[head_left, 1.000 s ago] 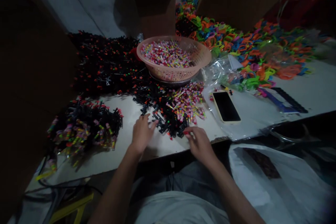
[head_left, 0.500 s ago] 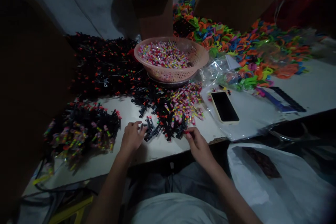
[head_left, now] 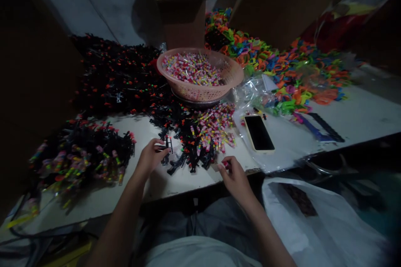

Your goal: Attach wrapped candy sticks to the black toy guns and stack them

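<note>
My left hand pinches a small black toy gun with red ends, raised slightly over the table. Closed round a small tube with a red end, my right hand is at the table's front edge; most of that tube is hidden by the fingers. Between the hands lie loose black toy guns. A heap of pink-and-yellow tubes adjoins them. At the left is a pile of toy guns with colourful tubes among them.
A pink perforated basket full of tubes stands behind the loose heap. Black toy guns are mounded at the back left, bright plastic pieces at the back right. A phone lies on clear plastic. A white sack hangs below the edge.
My left hand has lifted a toy gun from the loose ones. The right hand has drawn back from the pile towards the edge with the red-ended tube. The view has shifted slightly.
</note>
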A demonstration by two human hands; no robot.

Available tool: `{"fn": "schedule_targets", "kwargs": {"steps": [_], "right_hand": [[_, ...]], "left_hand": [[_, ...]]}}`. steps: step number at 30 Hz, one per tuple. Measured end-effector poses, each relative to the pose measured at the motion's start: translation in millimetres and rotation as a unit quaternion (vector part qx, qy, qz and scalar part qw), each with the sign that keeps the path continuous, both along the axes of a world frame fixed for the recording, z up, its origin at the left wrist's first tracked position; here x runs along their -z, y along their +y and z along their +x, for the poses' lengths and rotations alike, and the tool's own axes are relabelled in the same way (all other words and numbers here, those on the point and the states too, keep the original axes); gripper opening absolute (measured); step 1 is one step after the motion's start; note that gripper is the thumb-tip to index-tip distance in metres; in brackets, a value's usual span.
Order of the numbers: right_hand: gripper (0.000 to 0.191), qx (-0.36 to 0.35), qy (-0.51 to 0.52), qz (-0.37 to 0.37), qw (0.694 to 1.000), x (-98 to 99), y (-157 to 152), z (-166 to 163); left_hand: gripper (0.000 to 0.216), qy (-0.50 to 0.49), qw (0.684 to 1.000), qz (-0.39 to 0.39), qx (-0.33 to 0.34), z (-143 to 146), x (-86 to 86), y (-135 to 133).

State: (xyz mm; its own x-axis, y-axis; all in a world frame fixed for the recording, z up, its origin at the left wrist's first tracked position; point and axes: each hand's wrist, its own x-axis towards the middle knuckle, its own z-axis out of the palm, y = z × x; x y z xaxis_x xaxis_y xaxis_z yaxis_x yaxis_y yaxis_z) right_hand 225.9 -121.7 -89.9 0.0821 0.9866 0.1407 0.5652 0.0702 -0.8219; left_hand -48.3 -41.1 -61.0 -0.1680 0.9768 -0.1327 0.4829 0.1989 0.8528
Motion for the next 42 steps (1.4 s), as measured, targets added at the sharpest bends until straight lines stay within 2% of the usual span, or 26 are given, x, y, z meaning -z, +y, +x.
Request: {"fn": "schedule_targets", "kwargs": {"steps": [3, 6, 8, 11, 12, 16, 19, 23, 29, 33, 38, 42], "right_hand": [[0.022, 0.01, -0.003, 0.005, 1.0, 1.9, 1.8, 3.7], [0.024, 0.023, -0.026, 0.027, 0.999, 2.4, 11.0, 16.9], [0.024, 0.085, -0.067, 0.042, 0.993, 0.9, 23.4, 38.3], [0.024, 0.227, -0.16, 0.036, 0.96, -5.3, 46.9, 82.2], [0.025, 0.255, -0.178, 0.033, 0.95, -8.4, 54.6, 95.9], [0.042, 0.31, -0.259, -0.037, 0.914, -20.2, 81.1, 126.3], [0.051, 0.304, -0.284, -0.102, 0.904, -24.4, 97.7, 126.1], [0.055, 0.285, -0.289, -0.122, 0.906, -22.8, 113.2, 118.2], [0.049, 0.277, -0.3, -0.124, 0.904, -20.1, 116.8, 109.8], [0.05, 0.27, -0.298, -0.128, 0.907, -22.0, 116.3, 108.3], [0.055, 0.259, -0.297, -0.118, 0.912, -24.4, 114.3, 105.6], [0.049, 0.248, -0.21, -0.021, 0.945, -31.5, 100.2, 88.5]], "left_hand": [[0.063, -0.153, 0.985, 0.034, -0.072, 2.3, -4.0, -5.6], [0.054, -0.273, 0.952, 0.029, -0.132, 4.0, -5.5, -13.8], [0.051, -0.321, 0.935, 0.01, -0.151, 4.6, -4.9, -21.1], [0.056, -0.371, 0.912, -0.034, -0.171, 6.2, -6.6, -35.5], [0.059, -0.38, 0.907, -0.053, -0.174, 7.2, -8.6, -41.0], [0.062, -0.36, 0.914, -0.115, -0.148, 12.9, -19.8, -62.4], [0.066, -0.343, 0.923, -0.125, -0.12, 16.3, -21.8, -74.0], [0.074, -0.337, 0.929, -0.133, -0.079, 16.1, -11.2, -82.1], [0.064, -0.411, 0.893, -0.177, -0.037, 12.8, 1.2, -89.3], [0.062, -0.447, 0.873, -0.195, 0.003, 15.3, -3.3, -96.2], [0.066, -0.484, 0.85, -0.209, -0.017, 25.3, -16.5, -97.8], [0.055, -0.517, 0.826, -0.217, -0.05, 36.3, -28.6, -96.7]]}}
